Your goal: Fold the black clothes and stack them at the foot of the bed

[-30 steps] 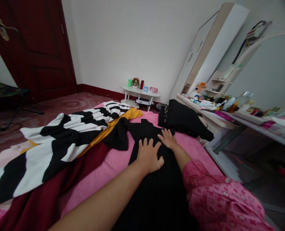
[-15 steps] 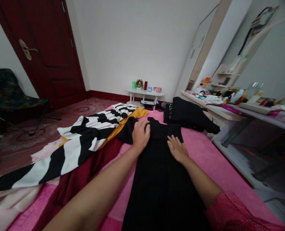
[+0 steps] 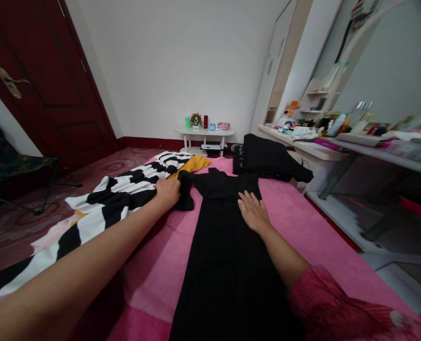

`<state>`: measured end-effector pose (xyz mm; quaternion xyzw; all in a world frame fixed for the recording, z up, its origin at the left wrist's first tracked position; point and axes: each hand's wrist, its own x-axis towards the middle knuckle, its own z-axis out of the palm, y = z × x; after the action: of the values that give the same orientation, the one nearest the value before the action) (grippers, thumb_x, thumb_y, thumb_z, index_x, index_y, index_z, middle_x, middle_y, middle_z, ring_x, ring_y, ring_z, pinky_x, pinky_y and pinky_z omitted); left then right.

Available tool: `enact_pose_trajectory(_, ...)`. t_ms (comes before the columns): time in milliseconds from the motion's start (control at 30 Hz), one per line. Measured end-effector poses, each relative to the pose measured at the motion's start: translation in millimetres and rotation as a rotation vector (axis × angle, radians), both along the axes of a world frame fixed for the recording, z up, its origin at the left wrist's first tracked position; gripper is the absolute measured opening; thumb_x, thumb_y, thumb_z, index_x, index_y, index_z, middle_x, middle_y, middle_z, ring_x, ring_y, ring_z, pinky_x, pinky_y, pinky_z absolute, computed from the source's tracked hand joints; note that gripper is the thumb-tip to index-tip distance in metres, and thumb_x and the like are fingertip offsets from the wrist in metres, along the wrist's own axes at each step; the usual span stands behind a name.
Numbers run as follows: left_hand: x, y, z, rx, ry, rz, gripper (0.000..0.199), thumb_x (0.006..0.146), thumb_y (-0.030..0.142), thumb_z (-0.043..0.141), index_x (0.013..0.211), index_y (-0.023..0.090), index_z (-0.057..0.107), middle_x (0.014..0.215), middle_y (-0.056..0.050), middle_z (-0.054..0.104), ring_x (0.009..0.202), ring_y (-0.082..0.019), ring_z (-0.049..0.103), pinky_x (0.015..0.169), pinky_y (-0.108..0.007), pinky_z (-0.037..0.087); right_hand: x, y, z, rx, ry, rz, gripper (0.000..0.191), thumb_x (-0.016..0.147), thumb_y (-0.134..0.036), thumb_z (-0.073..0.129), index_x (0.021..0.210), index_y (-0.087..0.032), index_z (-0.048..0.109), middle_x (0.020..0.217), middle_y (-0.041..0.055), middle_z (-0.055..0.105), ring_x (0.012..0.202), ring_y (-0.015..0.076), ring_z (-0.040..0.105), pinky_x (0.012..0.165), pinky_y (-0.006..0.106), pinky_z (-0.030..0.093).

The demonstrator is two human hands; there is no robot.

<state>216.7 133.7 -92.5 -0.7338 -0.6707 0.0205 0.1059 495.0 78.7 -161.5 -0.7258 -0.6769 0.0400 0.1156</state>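
A long black garment (image 3: 217,246) lies spread lengthwise before me on the pink bedcover (image 3: 288,203), its collar-like tab at the far end. My left hand (image 3: 168,192) is closed on its sleeve (image 3: 185,195), pulling it out to the left beside the striped clothing. Flat on the garment's upper right part rests my right hand (image 3: 253,210), fingers stretched and slightly apart. Under and past my left forearm lies a black-and-white striped garment (image 3: 114,215), with mustard-yellow cloth (image 3: 196,163) showing beside it.
A folded black pile (image 3: 267,156) sits at the bed's far right. Beyond the bed stands a small white table (image 3: 205,132) with a plant and cups. Along the right is a dressing table (image 3: 320,147) crowded with bottles. A camouflage folding chair (image 3: 14,151) stands left.
My left hand has moved left from the black garment's top, drawing the sleeve outward. My right hand stays flat on the garment. The whole view has shifted slightly.
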Motion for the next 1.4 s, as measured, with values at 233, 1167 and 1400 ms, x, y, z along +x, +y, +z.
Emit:
enact_pose_trajectory(233, -3, 11, 45.9, -0.280, 0.112, -0.135, 0.025, 0.050, 0.025, 0.077, 0.073, 0.020, 0.069, 0.086, -0.006, 0.070, 0.085, -0.026, 0.064, 0.071, -0.029, 0.049, 0, 0, -1.0, 0.005, 0.033, -0.012, 0.055, 0.097, -0.044, 0.014, 0.146, -0.025, 0.028, 0.155, 0.0002, 0.021, 0.142, 0.0215, 0.012, 0.114, 0.047, 0.011)
enact_pose_trajectory(1167, 141, -165, 38.8, -0.514, -0.782, -0.980, 0.019, 0.087, 0.029, 0.052, 0.093, 0.019, 0.068, 0.088, -0.002, 0.070, 0.078, -0.015, 0.065, 0.068, -0.023, 0.048, 29, 3, -14.8, 0.419, 0.846, 0.010, 0.040, 0.072, -0.032, 0.052, 0.108, -0.018, 0.062, 0.108, 0.0055, 0.067, 0.098, 0.0213, 0.061, 0.087, 0.035, 0.048)
enact_pose_trajectory(1400, 140, -85, -39.9, -0.052, -0.510, -0.707, 0.059, 0.086, 0.046, 0.051, 0.139, 0.022, 0.040, 0.154, -0.010, 0.020, 0.141, -0.033, 0.015, 0.112, -0.052, 0.020, 29, -1, -13.2, 0.399, 0.727, -0.105, 0.034, 0.072, -0.025, 0.043, 0.098, -0.020, 0.064, 0.088, 0.0042, 0.069, 0.080, 0.0207, 0.063, 0.074, 0.033, 0.050)
